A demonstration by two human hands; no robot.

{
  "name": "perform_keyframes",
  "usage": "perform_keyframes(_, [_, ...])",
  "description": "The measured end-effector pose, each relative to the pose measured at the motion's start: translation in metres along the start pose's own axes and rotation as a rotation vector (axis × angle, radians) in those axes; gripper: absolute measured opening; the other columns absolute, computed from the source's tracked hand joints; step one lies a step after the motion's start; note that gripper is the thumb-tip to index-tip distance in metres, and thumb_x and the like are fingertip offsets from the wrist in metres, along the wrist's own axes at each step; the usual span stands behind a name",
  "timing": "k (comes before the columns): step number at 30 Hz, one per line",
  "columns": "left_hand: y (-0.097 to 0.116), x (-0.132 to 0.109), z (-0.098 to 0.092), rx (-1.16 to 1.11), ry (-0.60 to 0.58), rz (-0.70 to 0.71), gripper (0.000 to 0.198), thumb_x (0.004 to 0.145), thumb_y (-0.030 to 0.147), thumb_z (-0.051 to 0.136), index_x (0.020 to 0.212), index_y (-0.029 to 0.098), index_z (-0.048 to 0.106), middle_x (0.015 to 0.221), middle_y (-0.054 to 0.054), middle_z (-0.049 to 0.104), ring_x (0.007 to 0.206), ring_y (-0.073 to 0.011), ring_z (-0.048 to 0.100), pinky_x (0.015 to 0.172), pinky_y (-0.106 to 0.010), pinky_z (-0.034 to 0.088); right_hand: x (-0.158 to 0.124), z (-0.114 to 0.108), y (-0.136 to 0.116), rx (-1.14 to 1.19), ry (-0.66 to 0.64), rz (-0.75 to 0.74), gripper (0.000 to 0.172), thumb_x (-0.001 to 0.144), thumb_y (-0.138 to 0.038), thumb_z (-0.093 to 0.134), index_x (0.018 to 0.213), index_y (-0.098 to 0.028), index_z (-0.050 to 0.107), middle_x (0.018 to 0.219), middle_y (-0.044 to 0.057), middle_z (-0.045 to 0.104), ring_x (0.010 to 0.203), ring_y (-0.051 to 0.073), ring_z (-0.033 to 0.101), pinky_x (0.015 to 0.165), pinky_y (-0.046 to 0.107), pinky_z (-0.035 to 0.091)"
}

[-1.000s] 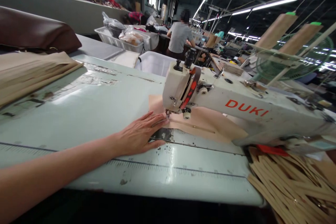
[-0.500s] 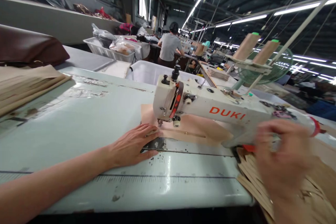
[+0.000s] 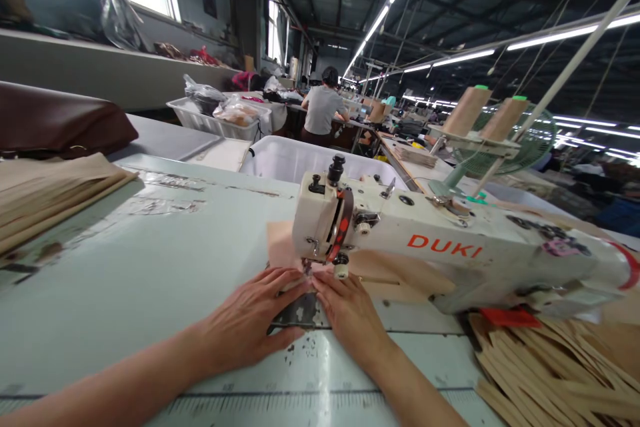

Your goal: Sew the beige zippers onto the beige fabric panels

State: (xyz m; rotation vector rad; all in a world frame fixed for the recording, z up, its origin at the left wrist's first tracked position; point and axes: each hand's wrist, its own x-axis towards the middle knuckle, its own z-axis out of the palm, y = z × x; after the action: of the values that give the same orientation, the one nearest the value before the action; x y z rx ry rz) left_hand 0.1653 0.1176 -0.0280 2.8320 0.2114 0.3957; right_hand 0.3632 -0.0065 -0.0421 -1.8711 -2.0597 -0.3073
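A tan piece of material (image 3: 410, 270) lies under the head of a white sewing machine (image 3: 390, 217) marked DUKI. A thin, slot-like line with a brassy look runs along it right of the needle area. My left hand (image 3: 255, 313) rests flat on the near edge of the material, left of the presser foot (image 3: 307, 267), thumb spread towards me. Close to its fingertips, my right hand (image 3: 347, 310) presses down with outstretched fingers just right of the foot. The needle tip is too small to make out.
Tan strips (image 3: 540, 367) are heaped at the right, with a red piece (image 3: 510, 317) beside them. Folded tan sheets (image 3: 55, 193) and a dark brown leather piece (image 3: 60, 121) lie left. Behind the machine stand a white bin (image 3: 320, 157) and thread cones (image 3: 467, 112); a person (image 3: 323, 107) sits beyond.
My right hand has come from the machine's right end to the material beside the foot. My left hand stays by the foot. The view has tilted up a little.
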Motion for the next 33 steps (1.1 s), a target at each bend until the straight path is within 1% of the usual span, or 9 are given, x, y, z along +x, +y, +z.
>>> perform_keyframes(8, [-0.004, 0.002, 0.003, 0.043, 0.008, -0.018, 0.066, 0.092, 0.049, 0.057, 0.150, 0.026, 0.037, 0.151, -0.009, 0.043, 0.138, -0.0308, 0.040, 0.116, -0.050, 0.034, 0.004, 0.002, -0.002, -0.010, -0.011, 0.028, 0.041, 0.096, -0.012, 0.050, 0.135, -0.022, 0.057, 0.136, 0.006, 0.060, 0.118, 0.022, 0.061, 0.110, 0.046, 0.043])
perform_keyframes(13, [-0.004, 0.003, 0.005, 0.036, 0.030, -0.010, 0.068, 0.092, 0.048, 0.058, 0.152, 0.027, 0.035, 0.151, -0.010, 0.044, 0.138, -0.0321, 0.041, 0.117, -0.052, 0.033, 0.003, 0.000, 0.000, -0.002, -0.032, 0.028, 0.046, 0.096, -0.013, 0.050, 0.141, -0.024, 0.051, 0.136, 0.007, 0.060, 0.122, 0.022, 0.058, 0.110, 0.047, 0.043])
perform_keyframes(22, [-0.008, 0.001, 0.007, 0.041, 0.030, 0.001, 0.068, 0.093, 0.053, 0.054, 0.153, 0.028, 0.033, 0.151, -0.010, 0.044, 0.140, -0.0318, 0.039, 0.117, -0.050, 0.031, 0.004, 0.006, 0.000, 0.000, -0.049, 0.064, 0.043, 0.101, -0.022, 0.043, 0.144, -0.023, 0.046, 0.136, 0.007, 0.059, 0.127, 0.022, 0.053, 0.113, 0.044, 0.038])
perform_keyframes(24, [-0.010, 0.003, 0.008, 0.063, 0.035, 0.010, 0.067, 0.094, 0.055, 0.053, 0.152, 0.029, 0.035, 0.151, -0.009, 0.045, 0.139, -0.0303, 0.040, 0.117, -0.048, 0.032, 0.003, 0.004, 0.006, -0.026, -0.041, 0.110, 0.041, 0.102, -0.026, 0.042, 0.142, -0.023, 0.049, 0.137, 0.008, 0.058, 0.129, 0.021, 0.052, 0.112, 0.042, 0.039])
perform_keyframes(26, [-0.009, 0.003, 0.007, 0.093, 0.049, 0.006, 0.064, 0.094, 0.056, 0.052, 0.151, 0.029, 0.037, 0.151, -0.008, 0.045, 0.139, -0.0291, 0.041, 0.118, -0.048, 0.030, -0.002, -0.001, 0.014, -0.071, -0.022, 0.205, 0.039, 0.103, -0.028, 0.039, 0.138, -0.018, 0.053, 0.139, 0.013, 0.056, 0.132, 0.024, 0.050, 0.112, 0.047, 0.037])
perform_keyframes(29, [0.007, -0.012, 0.004, 0.131, 0.117, -0.045, 0.056, 0.098, 0.047, 0.050, 0.149, 0.025, 0.040, 0.152, -0.010, 0.043, 0.139, -0.0307, 0.041, 0.118, -0.052, 0.028, -0.025, -0.017, 0.016, -0.131, 0.003, 0.339, 0.041, 0.103, -0.025, 0.033, 0.131, -0.008, 0.058, 0.137, 0.021, 0.056, 0.131, 0.032, 0.051, 0.106, 0.057, 0.040])
perform_keyframes(31, [0.029, -0.037, 0.005, 0.144, 0.187, -0.058, 0.049, 0.100, 0.038, 0.049, 0.146, 0.024, 0.042, 0.146, -0.012, 0.050, 0.133, -0.0300, 0.047, 0.114, -0.049, 0.036, -0.050, -0.033, 0.000, -0.138, -0.012, 0.375, 0.042, 0.104, -0.027, 0.032, 0.132, -0.009, 0.057, 0.130, 0.020, 0.061, 0.122, 0.033, 0.058, 0.097, 0.053, 0.048])
perform_keyframes(32, [0.043, -0.052, 0.006, 0.133, 0.226, -0.050, 0.045, 0.099, 0.034, 0.050, 0.144, 0.025, 0.045, 0.139, -0.010, 0.057, 0.126, -0.0278, 0.054, 0.108, -0.044, 0.043, -0.064, -0.042, -0.014, -0.117, -0.028, 0.375, 0.042, 0.104, -0.029, 0.033, 0.135, -0.012, 0.055, 0.126, 0.018, 0.064, 0.117, 0.031, 0.061, 0.093, 0.049, 0.051])
perform_keyframes(33, [0.058, -0.068, 0.009, 0.100, 0.273, -0.005, 0.041, 0.098, 0.034, 0.052, 0.139, 0.027, 0.050, 0.126, -0.008, 0.066, 0.114, -0.0257, 0.062, 0.102, -0.039, 0.049, -0.077, -0.051, -0.029, -0.072, -0.050, 0.364, 0.042, 0.103, -0.031, 0.034, 0.138, -0.014, 0.052, 0.122, 0.016, 0.066, 0.111, 0.029, 0.064, 0.088, 0.045, 0.054])
